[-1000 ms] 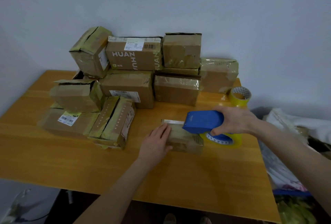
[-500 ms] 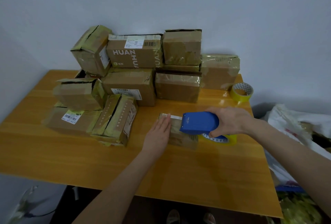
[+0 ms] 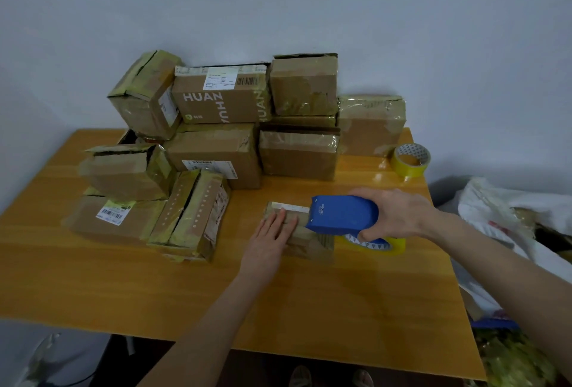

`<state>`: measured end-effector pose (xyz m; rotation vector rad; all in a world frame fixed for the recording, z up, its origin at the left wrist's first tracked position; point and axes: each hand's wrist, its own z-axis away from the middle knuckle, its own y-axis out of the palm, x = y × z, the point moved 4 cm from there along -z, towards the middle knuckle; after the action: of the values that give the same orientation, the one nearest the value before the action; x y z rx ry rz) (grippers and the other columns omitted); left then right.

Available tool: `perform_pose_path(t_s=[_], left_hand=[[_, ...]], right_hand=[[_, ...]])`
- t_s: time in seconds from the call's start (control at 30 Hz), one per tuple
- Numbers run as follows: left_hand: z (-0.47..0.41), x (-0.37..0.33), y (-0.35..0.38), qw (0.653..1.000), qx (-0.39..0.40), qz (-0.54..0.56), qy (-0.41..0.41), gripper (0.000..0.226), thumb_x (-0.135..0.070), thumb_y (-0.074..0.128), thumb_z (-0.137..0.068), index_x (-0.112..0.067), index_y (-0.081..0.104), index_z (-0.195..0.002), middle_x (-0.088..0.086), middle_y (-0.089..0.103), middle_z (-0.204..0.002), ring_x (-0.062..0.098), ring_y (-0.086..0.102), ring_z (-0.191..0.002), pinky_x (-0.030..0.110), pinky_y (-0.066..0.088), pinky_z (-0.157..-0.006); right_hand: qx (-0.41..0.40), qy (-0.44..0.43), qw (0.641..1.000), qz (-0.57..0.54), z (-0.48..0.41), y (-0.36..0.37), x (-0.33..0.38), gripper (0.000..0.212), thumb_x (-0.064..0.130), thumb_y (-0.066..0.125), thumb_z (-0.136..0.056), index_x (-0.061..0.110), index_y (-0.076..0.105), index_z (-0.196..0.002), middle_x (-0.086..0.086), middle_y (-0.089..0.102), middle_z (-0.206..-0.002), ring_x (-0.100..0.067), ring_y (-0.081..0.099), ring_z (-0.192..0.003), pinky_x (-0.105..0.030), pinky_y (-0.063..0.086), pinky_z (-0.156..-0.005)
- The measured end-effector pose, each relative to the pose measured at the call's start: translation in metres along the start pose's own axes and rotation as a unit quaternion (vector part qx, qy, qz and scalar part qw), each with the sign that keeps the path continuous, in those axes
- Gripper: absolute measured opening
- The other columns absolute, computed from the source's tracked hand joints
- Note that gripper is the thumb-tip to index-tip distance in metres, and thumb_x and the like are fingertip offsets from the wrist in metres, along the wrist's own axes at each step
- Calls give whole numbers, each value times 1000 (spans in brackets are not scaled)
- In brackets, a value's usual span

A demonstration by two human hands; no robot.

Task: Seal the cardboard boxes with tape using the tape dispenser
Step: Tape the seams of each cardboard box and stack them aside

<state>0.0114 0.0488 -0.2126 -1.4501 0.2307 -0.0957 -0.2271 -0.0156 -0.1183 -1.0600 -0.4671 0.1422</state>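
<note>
Small cardboard box (image 3: 309,242) lies near the tabletop's (image 3: 185,287) right edge. The left hand (image 3: 269,236) presses flat on it, fingers straight. The right hand (image 3: 393,213) grips the blue tape dispenser (image 3: 342,215) over its right end.

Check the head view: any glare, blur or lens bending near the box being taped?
Head view: dim, even light; blue plastic tape dispenser and small brown cardboard box under it sharp; glare spots on the orange wooden table beside the yellow tape roll; wide-angle bending and blur at the lower right corner.
</note>
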Motion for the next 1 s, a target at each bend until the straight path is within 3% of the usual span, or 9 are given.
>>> perform_pose_path(t_s=[0.1, 0.23, 0.33, 0.43, 0.47, 0.57, 0.63, 0.77, 1.0], left_hand=[[-2, 1, -1, 1000, -8, 16, 17, 65, -22, 34, -104, -32, -18, -142, 0, -17, -155, 19, -9, -147, 31, -14, -113], [-4, -1, 0, 1000, -4, 6, 19, 79, -14, 68, -87, -21, 21, -150, 11, 22, -156, 31, 30, -142, 42, 14, -114], [-5, -7, -1, 999, 16, -44, 18, 76, -18, 60, -93, -21, 14, -153, 11, 12, -160, 28, 15, -147, 38, 4, -117], [-7, -17, -1, 998, 15, -62, -3, 78, -24, 82, -71, -10, 47, -140, 16, 45, -145, 32, 41, -136, 46, 24, -113], [-8, -22, -4, 998, 9, -59, -8, 77, -28, 80, -74, -7, 47, -139, 15, 44, -146, 31, 37, -138, 46, 22, -114], [-13, -39, -4, 999, 13, -33, 17, 77, -35, 53, -96, -12, 9, -153, 3, 1, -161, 21, -2, -149, 36, -1, -118], [-17, -42, 0, 999, 23, -28, 39, 73, -31, 43, -101, -19, -8, -152, -2, -15, -159, 17, -12, -148, 31, -7, -117], [-17, -27, 8, 997, 28, -20, 62, 74, -14, 41, -102, -23, -14, -150, -7, -24, -152, 14, -13, -147, 27, -10, -112], [-15, -23, 3, 997, 34, -10, 62, 72, -12, 39, -102, -28, -11, -151, -5, -20, -157, 17, -13, -147, 31, -10, -114]], right_hand=[[16, 21, 1000, -17, 9, -3, -17, 77, 50, 73, -72, 45, 33, -137, 13, 57, -116, -17, 57, -103, -36, 51, -83], [41, 69, 996, -38, 21, 13, -39, 77, 46, 75, -68, 39, 35, -133, 10, 59, -112, -17, 59, -99, -37, 54, -82], [46, 79, 996, -9, 22, 27, -40, 77, 51, 73, -65, 38, 32, -128, 8, 61, -109, -18, 60, -95, -41, 54, -81], [34, 78, 996, -3, 21, 35, -37, 75, 50, 73, -68, 34, 34, -130, 7, 61, -106, -19, 60, -93, -40, 55, -78], [32, 77, 997, -2, 22, 37, -36, 75, 49, 73, -69, 34, 34, -131, 7, 60, -106, -19, 60, -92, -39, 54, -77], [32, 78, 996, -9, 22, 39, -35, 77, 48, 73, -71, 35, 31, -135, 6, 59, -108, -20, 59, -94, -37, 53, -77], [36, 78, 996, -12, 23, 39, -34, 80, 47, 73, -71, 35, 29, -137, 5, 59, -109, -20, 60, -95, -38, 53, -78], [41, 79, 996, -19, 21, 41, -28, 80, 45, 73, -73, 35, 28, -138, 5, 58, -109, -21, 58, -97, -38, 52, -78], [32, 60, 997, -39, 15, 45, -19, 81, 50, 71, -73, 38, 27, -140, 9, 57, -110, -18, 56, -96, -38, 51, -80]])
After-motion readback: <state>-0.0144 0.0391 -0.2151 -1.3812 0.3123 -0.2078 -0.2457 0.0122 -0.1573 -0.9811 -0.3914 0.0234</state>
